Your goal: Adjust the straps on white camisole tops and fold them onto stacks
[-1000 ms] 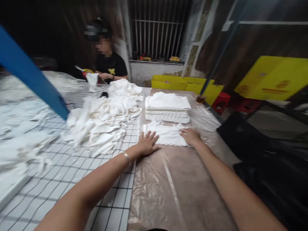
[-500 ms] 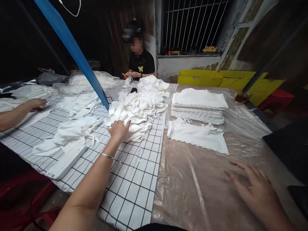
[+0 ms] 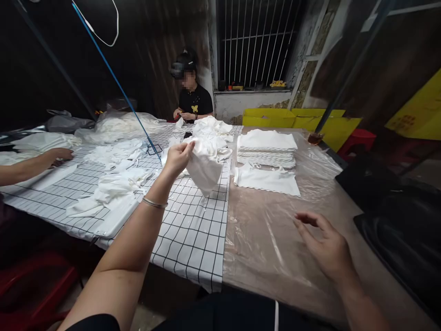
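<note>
My left hand (image 3: 179, 158) is closed on the edge of a white garment (image 3: 206, 172), which hangs down over the checkered cloth in front of a white garment heap (image 3: 215, 128). My right hand (image 3: 325, 246), its fingers curved and apart, hovers empty above the plastic sheet (image 3: 262, 230) on the right side of the table. Beyond it, a single white garment (image 3: 267, 180) lies flat before a neat stack of folded white garments (image 3: 267, 147).
Loose white garments (image 3: 117, 188) lie left on the checkered tablecloth (image 3: 193, 230). A co-worker's hand (image 3: 62, 156) reaches in there; another person (image 3: 195, 99) sits at the far end. A thin blue pole (image 3: 117, 82) slants down to the table. Yellow boxes (image 3: 268, 118) stand behind.
My left hand has taken a white garment from the heap and lifted it. My right hand has shifted a little left in view, still empty. The view has moved.
</note>
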Motion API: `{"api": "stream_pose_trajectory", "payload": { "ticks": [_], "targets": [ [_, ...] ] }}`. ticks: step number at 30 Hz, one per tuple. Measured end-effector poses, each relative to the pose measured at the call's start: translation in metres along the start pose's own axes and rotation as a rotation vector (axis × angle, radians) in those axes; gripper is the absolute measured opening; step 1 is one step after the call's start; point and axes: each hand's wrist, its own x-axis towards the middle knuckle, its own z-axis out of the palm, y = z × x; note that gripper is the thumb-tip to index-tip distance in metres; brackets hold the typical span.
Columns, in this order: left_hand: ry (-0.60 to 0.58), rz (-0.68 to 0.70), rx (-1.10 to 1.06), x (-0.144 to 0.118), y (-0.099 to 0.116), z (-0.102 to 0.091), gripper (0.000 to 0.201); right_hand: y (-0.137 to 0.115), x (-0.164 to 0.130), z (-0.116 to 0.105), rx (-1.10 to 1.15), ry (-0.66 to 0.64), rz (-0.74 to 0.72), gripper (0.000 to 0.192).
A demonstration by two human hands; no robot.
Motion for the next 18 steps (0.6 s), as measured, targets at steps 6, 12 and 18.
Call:
{"api": "stream_pose_trajectory", "payload": {
  "ticks": [6, 12, 18],
  "targets": [
    [-0.153, 0.020, -0.244, 0.001, 0.063, 0.038, 0.041, -0.043, 0.014, 0.025, 0.217, -0.104, -0.096, 0.024],
    [-0.349, 0.079, -0.338, -0.004, 0.126, 0.076, 0.040, -0.074, 0.071, 0.024, 0.343, 0.003, -0.215, 0.034],
    [-0.584, 0.076, -0.460, -0.033, 0.165, 0.107, 0.035, -0.070, 0.117, 0.005, 0.385, -0.053, -0.211, 0.076]
  ]
}}
